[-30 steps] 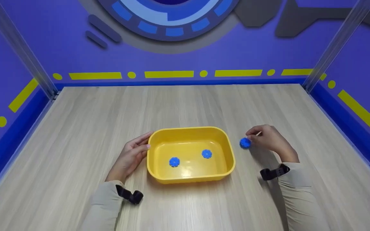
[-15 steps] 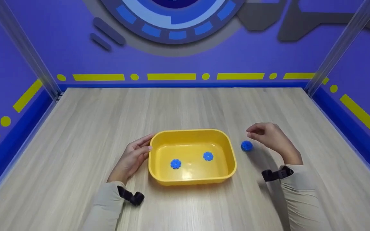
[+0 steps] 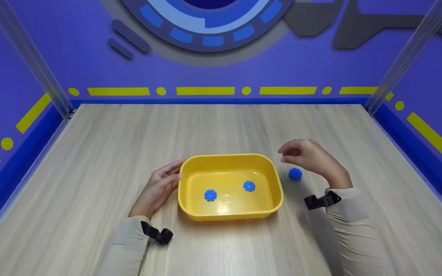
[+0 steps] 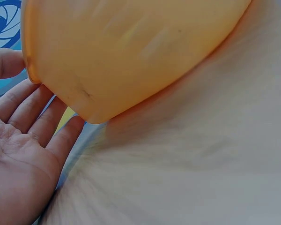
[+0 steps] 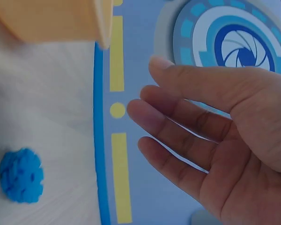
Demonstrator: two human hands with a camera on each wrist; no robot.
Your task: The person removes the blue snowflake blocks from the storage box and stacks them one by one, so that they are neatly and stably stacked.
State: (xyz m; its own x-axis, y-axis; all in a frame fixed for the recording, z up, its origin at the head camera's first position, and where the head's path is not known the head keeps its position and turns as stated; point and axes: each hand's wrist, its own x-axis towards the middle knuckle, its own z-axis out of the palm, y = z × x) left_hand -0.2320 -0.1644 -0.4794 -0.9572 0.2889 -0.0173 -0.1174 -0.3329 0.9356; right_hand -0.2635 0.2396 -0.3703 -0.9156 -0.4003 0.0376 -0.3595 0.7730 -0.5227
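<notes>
A yellow plastic basin (image 3: 228,214) with rounded corners stands on the table. Two blue notched plastic discs (image 3: 210,195) lie flat and apart on its floor. My left hand (image 3: 158,186) holds the basin's left side, thumb over the rim and fingers against the outer wall; the left wrist view shows the same grip on the basin (image 4: 122,61). To the basin's right sits a small stack of blue notched discs (image 3: 295,173), seen from the side as a blue stack (image 5: 21,176) in the right wrist view. Above and behind it hovers my right hand (image 3: 311,158), fingers loosely bent, holding nothing.
The wood-grain table (image 3: 148,130) reaches back to a blue-purple wall (image 3: 213,74) with yellow markings. Side panels border it left and right. A black strap with a small camera (image 3: 157,233) is on each wrist.
My right hand drew its fingertips off the blue disc stack, rose, and moved left toward the basin. The stack remains on the table. My left hand keeps its hold on the basin.
</notes>
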